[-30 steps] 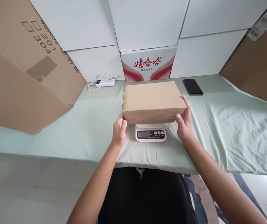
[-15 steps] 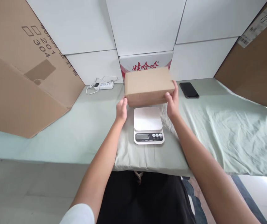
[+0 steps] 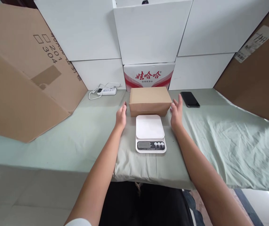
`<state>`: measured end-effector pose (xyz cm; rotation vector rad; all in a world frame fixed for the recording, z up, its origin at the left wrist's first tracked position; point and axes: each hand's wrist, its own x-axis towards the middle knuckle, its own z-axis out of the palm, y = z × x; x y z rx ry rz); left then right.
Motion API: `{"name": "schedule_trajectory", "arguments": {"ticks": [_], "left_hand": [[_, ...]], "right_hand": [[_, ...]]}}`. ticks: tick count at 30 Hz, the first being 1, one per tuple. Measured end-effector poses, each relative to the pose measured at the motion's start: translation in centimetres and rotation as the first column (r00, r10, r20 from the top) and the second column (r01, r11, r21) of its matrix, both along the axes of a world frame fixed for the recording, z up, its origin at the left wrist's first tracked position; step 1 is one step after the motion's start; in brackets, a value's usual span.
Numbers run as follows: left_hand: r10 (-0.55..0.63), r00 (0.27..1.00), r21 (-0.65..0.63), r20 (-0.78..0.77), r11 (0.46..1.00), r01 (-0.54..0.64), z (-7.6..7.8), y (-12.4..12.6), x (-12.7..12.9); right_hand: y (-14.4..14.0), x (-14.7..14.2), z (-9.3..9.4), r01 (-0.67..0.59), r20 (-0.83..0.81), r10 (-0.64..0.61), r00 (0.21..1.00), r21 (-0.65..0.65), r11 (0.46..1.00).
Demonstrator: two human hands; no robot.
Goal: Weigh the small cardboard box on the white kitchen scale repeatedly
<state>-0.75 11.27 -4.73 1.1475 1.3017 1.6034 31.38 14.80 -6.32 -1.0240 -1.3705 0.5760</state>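
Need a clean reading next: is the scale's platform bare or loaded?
Bare. The scale shows its whole white top; the box sits behind it.

The red-and-white carton [image 3: 148, 77] behind the brown box [image 3: 149, 101] reads "娃哈哈" in red, with smaller print beneath. Far left of that carton, the large cardboard sheet [image 3: 26, 72] shows "201" and "304". The shipping label [image 3: 254, 44] far right is illegible.

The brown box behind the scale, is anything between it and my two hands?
Nothing visible. The left hand and right hand sit open at either end of the brown box, with only bare green cloth in the gaps.
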Motion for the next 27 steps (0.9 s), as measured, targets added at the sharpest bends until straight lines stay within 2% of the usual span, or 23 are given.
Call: {"name": "schedule_trajectory", "arguments": {"ticks": [4, 9, 21, 27], "left_hand": [[0.112, 0.984, -0.047, 0.140, 0.993, -0.106, 1.2, 0.0, -1.4], [0.123, 0.973, -0.088, 0.195, 0.990, -0.108, 2.2, -0.3, -1.3], [-0.008, 0.988, -0.074, 0.154, 0.997, 0.019, 1.1, -0.2, 0.3], [-0.122, 0.992, -0.002, 0.040, 0.993, 0.122, 0.5, -0.5, 0.9]], "right_hand": [[-0.4, 2.2, 0.5, 0.146, -0.151, -0.166, 0.974, -0.136, 0.980], [-0.7, 2.5, 0.7, 0.145, -0.178, -0.178, 0.968, -0.185, 0.972], [-0.3, 1.6, 0.1, 0.051, -0.153, -0.087, 0.984, -0.225, 0.973], [-0.6, 1.2, 0.1, 0.007, -0.207, -0.050, 0.977, -0.201, 0.980]]}}
